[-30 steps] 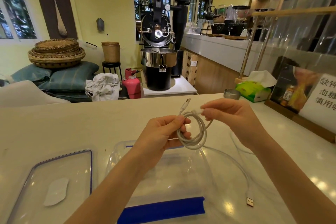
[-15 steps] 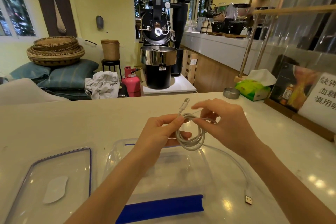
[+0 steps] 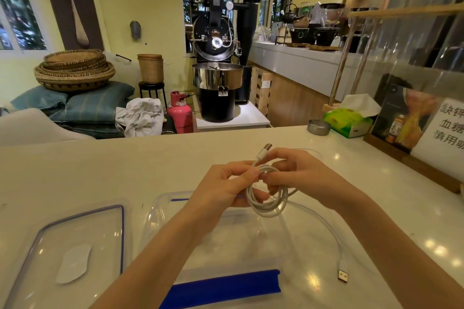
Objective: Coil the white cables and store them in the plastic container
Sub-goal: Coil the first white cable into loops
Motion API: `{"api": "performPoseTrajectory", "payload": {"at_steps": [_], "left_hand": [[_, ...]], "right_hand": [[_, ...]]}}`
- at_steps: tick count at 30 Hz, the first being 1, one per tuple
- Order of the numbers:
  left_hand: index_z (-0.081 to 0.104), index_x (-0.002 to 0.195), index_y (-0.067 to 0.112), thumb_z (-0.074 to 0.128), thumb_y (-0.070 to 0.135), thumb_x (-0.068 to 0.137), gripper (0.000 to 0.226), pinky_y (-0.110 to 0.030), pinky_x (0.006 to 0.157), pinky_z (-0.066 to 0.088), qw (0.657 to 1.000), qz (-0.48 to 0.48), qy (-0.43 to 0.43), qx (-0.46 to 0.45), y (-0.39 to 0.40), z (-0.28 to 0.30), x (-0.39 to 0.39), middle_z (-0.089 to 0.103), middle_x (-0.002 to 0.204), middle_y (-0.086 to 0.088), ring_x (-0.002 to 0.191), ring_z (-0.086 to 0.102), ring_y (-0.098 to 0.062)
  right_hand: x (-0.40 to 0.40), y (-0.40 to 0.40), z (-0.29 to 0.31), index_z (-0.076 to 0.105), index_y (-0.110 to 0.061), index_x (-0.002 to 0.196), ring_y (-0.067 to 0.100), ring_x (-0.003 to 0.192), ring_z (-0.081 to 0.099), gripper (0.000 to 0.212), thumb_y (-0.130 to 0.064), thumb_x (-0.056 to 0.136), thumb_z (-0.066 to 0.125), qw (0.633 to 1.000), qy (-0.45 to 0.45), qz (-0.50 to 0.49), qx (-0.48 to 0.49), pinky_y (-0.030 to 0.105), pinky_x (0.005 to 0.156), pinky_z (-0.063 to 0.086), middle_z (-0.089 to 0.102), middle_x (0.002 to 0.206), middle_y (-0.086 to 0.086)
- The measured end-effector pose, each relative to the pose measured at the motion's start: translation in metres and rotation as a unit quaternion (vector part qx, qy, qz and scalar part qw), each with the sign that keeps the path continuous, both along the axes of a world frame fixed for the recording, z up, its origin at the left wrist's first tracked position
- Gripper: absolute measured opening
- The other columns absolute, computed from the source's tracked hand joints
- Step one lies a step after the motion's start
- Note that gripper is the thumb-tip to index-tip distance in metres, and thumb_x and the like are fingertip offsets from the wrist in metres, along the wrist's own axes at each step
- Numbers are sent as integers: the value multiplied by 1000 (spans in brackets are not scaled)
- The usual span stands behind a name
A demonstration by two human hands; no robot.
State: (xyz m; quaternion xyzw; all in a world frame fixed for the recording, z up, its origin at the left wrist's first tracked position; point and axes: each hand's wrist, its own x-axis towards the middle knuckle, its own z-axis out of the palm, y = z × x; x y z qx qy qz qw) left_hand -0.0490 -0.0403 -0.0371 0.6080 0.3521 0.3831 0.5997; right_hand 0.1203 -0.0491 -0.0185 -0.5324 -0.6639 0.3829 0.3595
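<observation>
A white cable [image 3: 267,204] hangs as a small coil of several loops above the clear plastic container [image 3: 160,211]. My left hand [image 3: 226,183] pinches the top of the coil, and one plug end sticks up above my fingers. My right hand [image 3: 298,175] grips the same cable at the coil's right side. The loose tail curves over the counter to a USB plug [image 3: 342,275] lying to the right of the container. A blue clip runs along the container's near edge.
The container's clear lid [image 3: 75,246] with a blue seal lies at the left on the white counter [image 3: 100,170]. A small metal dish [image 3: 319,126], a green tissue pack [image 3: 349,121] and a wooden sign stand [image 3: 426,128] sit at the far right.
My right hand has moved left and down against the coil, laying on another loop. The loose tail on the counter has grown shorter and its USB plug has slid a little.
</observation>
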Motion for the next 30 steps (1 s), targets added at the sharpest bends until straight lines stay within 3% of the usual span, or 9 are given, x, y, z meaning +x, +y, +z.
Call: {"api": "performPoseTrajectory", "payload": {"at_steps": [4, 8, 11, 17, 22, 25, 30], "left_hand": [[69, 90, 14, 50, 23, 90, 21, -24, 73, 58, 1000, 0, 8, -22, 3, -1, -3, 70, 64, 1, 70, 71, -14], [69, 97, 11, 51, 23, 90, 23, -30, 78, 58, 999, -7, 31, -28, 5, -2, -6, 72, 89, -14, 81, 71, -21], [68, 98, 12, 52, 25, 89, 22, -32, 73, 59, 997, -10, 79, -1, 3, -1, -4, 73, 88, -13, 78, 72, -21], [69, 90, 16, 50, 22, 90, 20, -33, 70, 60, 992, -50, 105, 48, 1, 2, -5, 70, 70, -5, 69, 69, -17], [70, 85, 19, 51, 26, 87, 20, -34, 70, 60, 993, -74, 81, 32, 2, 4, -6, 69, 67, -4, 68, 70, -18], [72, 81, 21, 53, 37, 76, 25, -37, 72, 60, 994, -90, 68, 6, 3, 4, -9, 69, 64, 0, 71, 70, -21], [72, 83, 14, 55, 37, 72, 31, -30, 64, 60, 992, -108, 51, -42, 4, 5, -13, 67, 62, -2, 66, 70, -18]], "right_hand": [[5, 3, 0, 65, -11, 95, 16, 62, 61, 19, -5, 79, 57, 974, 194, 35, -114, 26, 63, 55, 66, 68, 8], [6, 11, -8, 70, -5, 87, 17, 61, 62, 27, -22, 78, 51, 926, 307, 35, -216, 27, 60, 55, 68, 69, 10], [8, 16, -14, 72, -8, 77, 12, 56, 62, 28, -22, 85, 49, 920, 283, 30, -267, 25, 58, 55, 68, 63, 5], [8, 15, -12, 69, -6, 70, 13, 56, 60, 15, -17, 69, 59, 901, 290, 44, -319, 26, 57, 54, 66, 61, 7], [9, 20, -9, 70, -7, 72, 10, 61, 62, 14, -19, 66, 67, 917, 267, 90, -281, 24, 67, 53, 68, 65, 5], [6, 24, -5, 68, -7, 72, 8, 60, 61, 13, -18, 68, 62, 932, 234, 115, -253, 21, 63, 52, 66, 62, 3], [-1, 27, 1, 65, 0, 82, 11, 59, 62, 13, -3, 79, 53, 945, 218, 115, -215, 22, 60, 54, 64, 69, 9]]}}
